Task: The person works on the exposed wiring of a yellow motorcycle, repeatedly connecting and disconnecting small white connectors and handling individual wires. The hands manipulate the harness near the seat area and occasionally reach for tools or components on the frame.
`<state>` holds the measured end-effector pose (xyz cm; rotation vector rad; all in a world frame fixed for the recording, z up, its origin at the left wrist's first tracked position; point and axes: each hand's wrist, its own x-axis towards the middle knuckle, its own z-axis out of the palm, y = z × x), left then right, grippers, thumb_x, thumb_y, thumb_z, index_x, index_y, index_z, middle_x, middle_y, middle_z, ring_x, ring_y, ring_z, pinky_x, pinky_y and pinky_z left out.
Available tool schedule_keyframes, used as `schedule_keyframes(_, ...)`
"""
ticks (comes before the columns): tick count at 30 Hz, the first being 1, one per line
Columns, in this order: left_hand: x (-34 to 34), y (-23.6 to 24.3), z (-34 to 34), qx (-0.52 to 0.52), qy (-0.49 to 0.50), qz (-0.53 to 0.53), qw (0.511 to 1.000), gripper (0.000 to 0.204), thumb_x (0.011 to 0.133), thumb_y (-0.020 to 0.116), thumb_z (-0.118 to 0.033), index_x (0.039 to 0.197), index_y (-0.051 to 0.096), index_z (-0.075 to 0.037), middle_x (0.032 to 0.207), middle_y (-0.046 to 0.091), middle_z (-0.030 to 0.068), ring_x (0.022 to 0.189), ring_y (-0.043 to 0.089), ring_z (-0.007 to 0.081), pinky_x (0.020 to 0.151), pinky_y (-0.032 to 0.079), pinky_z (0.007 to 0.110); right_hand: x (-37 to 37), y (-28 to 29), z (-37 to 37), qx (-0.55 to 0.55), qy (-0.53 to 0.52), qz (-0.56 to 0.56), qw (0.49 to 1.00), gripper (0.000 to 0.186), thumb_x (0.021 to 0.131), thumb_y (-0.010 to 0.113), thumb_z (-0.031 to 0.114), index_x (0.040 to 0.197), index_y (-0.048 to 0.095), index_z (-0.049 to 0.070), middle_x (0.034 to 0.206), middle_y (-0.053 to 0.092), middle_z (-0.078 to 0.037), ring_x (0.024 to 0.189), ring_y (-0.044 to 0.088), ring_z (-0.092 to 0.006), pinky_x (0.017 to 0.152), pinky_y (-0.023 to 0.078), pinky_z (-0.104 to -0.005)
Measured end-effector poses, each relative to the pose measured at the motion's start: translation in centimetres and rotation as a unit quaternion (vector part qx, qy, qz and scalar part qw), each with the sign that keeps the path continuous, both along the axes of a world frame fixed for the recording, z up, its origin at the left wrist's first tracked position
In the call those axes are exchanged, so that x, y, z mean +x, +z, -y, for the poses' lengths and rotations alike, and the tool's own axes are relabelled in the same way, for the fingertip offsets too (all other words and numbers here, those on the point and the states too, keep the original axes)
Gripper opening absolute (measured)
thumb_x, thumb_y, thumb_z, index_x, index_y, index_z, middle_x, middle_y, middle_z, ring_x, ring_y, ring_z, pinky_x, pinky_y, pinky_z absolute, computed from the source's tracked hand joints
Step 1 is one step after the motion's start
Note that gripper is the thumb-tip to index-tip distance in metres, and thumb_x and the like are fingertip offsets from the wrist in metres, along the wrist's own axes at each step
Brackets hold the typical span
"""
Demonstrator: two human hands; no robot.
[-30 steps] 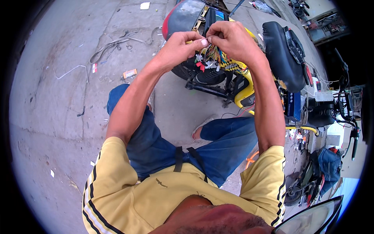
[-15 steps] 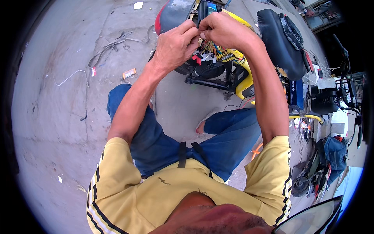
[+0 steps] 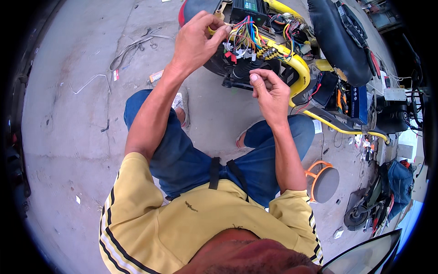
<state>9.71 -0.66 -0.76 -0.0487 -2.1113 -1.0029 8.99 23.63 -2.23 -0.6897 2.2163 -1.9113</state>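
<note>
At the wire bundle's left edge, my left hand (image 3: 195, 45) pinches a thin wire between thumb and forefinger. The multicoloured wires (image 3: 250, 31) come out of a black finned controller box (image 3: 248, 13). White and red connectors (image 3: 232, 55) hang at their ends. My right hand (image 3: 273, 96) is apart from the wires, in front of the yellow scooter frame (image 3: 300, 73). Its thumb and forefinger are nearly together and the other fingers are curled; anything between them is too small to make out. Below the wires is a black shock absorber (image 3: 243, 68), partly hidden.
A black scooter seat (image 3: 337, 43) lies at the right, near a blue box (image 3: 359, 105). An orange-framed stool (image 3: 326, 182) stands beside my right elbow. A strap (image 3: 132, 48), a bent wire (image 3: 93, 78) and a small carton (image 3: 156, 76) lie on the floor at the left.
My hands have come apart. The right hand has moved down and toward me, away from the wires. The left stays at the bundle, slightly farther left, and the controller and wires now show.
</note>
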Motion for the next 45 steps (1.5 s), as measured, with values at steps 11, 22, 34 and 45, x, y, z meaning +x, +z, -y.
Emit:
schedule_keyframes(11, 6.4, -5.0, -2.3, 0.152, -0.008, 0.074, 0.986, 0.017, 0.093, 0.077, -0.006, 0.107, 0.07, -0.001, 0.073, 0.064, -0.003, 0.054, 0.04, 0.001, 0.049, 0.034, 0.021, -1.4, -3.4, 3.5, -0.103, -0.008, 0.037, 0.994, 0.016, 0.098, 0.072, 0.009, 0.111, 0.074, -0.001, 0.084, 0.069, -0.001, 0.064, 0.058, -0.0061, 0.057, 0.046, -0.0235)
schedule_keyframes(22, 3.1, -4.6, -4.2, -0.041, 0.001, 0.085, 0.996, 0.034, 0.093, 0.073, 0.001, 0.126, 0.07, -0.007, 0.082, 0.056, -0.0003, 0.059, 0.043, 0.0062, 0.054, 0.037, 0.025, -0.5, -4.1, 3.4, -0.109, -0.035, 0.119, 0.986, 0.026, 0.099, 0.069, 0.01, 0.122, 0.069, -0.003, 0.09, 0.071, -0.005, 0.062, 0.057, -0.0061, 0.056, 0.047, -0.0235)
schedule_keyframes(34, 2.3, -5.4, -3.8, 0.271, -0.049, 0.071, 0.959, 0.021, 0.106, 0.064, -0.015, 0.123, 0.066, -0.003, 0.093, 0.065, -0.0019, 0.071, 0.049, 0.0018, 0.059, 0.038, 0.019, -1.0, -5.2, 2.4, -0.12, 0.012, 0.182, 0.976, 0.021, 0.101, 0.068, 0.014, 0.114, 0.073, -0.002, 0.084, 0.068, -0.003, 0.06, 0.054, -0.0048, 0.055, 0.045, -0.0223)
schedule_keyframes(45, 1.0, -5.9, -5.7, 0.171, -0.045, 0.041, 0.983, 0.028, 0.108, 0.061, -0.02, 0.128, 0.062, 0.001, 0.096, 0.066, 0.0016, 0.078, 0.057, 0.0048, 0.062, 0.043, 0.019, -1.1, -4.5, -1.1, 0.038, -0.024, 0.003, 0.999, 0.031, 0.095, 0.069, 0.029, 0.099, 0.076, -0.001, 0.074, 0.071, -0.018, 0.065, 0.07, -0.0288, 0.065, 0.053, -0.0407)
